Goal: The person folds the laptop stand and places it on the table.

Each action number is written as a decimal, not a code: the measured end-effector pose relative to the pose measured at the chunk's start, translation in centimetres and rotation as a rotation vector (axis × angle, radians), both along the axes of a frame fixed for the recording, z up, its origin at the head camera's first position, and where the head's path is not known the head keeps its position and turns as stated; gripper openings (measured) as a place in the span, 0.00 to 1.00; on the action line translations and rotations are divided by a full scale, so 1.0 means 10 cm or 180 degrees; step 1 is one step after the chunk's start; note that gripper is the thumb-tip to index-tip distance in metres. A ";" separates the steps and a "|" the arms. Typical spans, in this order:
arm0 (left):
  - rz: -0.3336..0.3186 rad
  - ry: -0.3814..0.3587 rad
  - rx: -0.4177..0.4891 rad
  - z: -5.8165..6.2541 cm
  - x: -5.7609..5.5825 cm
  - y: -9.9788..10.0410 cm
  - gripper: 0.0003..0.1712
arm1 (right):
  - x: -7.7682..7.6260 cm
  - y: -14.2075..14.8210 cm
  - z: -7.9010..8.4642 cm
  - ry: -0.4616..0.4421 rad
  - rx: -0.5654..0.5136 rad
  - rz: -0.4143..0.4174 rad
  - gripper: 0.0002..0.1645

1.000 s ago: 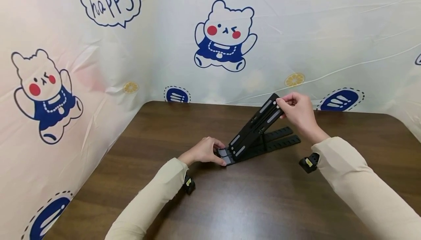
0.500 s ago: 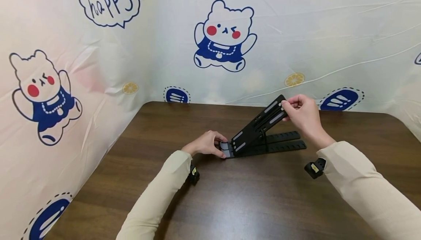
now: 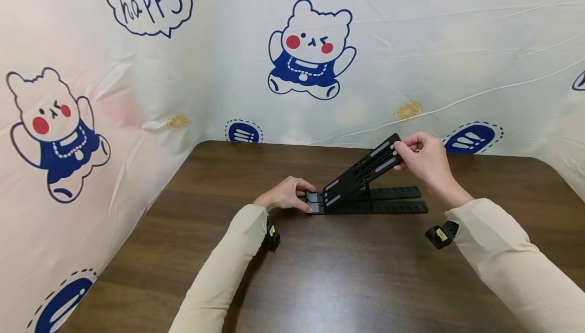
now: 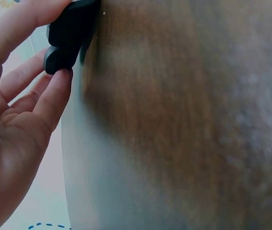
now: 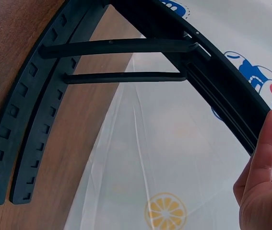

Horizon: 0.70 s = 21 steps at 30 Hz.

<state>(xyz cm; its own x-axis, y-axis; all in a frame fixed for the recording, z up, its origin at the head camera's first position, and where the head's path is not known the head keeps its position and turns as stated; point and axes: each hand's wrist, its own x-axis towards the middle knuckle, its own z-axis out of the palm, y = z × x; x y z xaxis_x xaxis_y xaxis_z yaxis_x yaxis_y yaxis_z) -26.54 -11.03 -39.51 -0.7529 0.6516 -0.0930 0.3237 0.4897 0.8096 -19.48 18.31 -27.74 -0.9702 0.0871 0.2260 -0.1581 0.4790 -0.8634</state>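
Observation:
A black folding laptop stand (image 3: pixel 358 176) stands on the table, its upper plate tilted up to the right above two notched base legs (image 3: pixel 397 206). My left hand (image 3: pixel 288 193) grips the stand's low hinge end, thumb on the near side and fingers on the far side. In the left wrist view that hand's fingertips (image 4: pixel 61 79) touch the black end lips. With my right hand (image 3: pixel 425 158) I pinch the raised end of the upper plate. The right wrist view shows two support bars (image 5: pixel 121 48) running from the base legs up to the plate's underside.
The dark wooden table (image 3: pixel 343 277) extends around the stand. A white curtain (image 3: pixel 388 59) printed with cartoon bears hangs behind and along the left side. Each wrist carries a small black camera (image 3: pixel 441 234).
The upper plate has come down to a lower angle in my right hand. The stand's base has turned so its legs lie more straight across the table; the left hand moved slightly away.

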 end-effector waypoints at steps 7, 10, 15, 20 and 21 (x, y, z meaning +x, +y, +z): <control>-0.0021 -0.0058 0.0037 -0.01 0.00 0.00 0.30 | 0.00 0.02 0.01 -0.0101 -0.0063 0.0081 0.17; -0.0005 -0.0075 -0.0033 -0.01 0.01 0.00 0.30 | -0.01 0.03 0.01 -0.0164 -0.0118 0.0157 0.18; -0.0003 -0.0051 -0.0110 0.01 0.02 0.01 0.30 | -0.01 0.09 0.03 -0.0294 0.0022 0.0364 0.23; 0.0006 -0.0055 -0.0143 0.03 0.03 0.02 0.31 | -0.02 0.18 0.04 -0.0225 0.0350 0.0474 0.27; 0.0009 -0.0059 -0.0147 0.03 0.03 0.02 0.31 | -0.02 0.19 0.03 -0.0195 0.0398 0.0474 0.27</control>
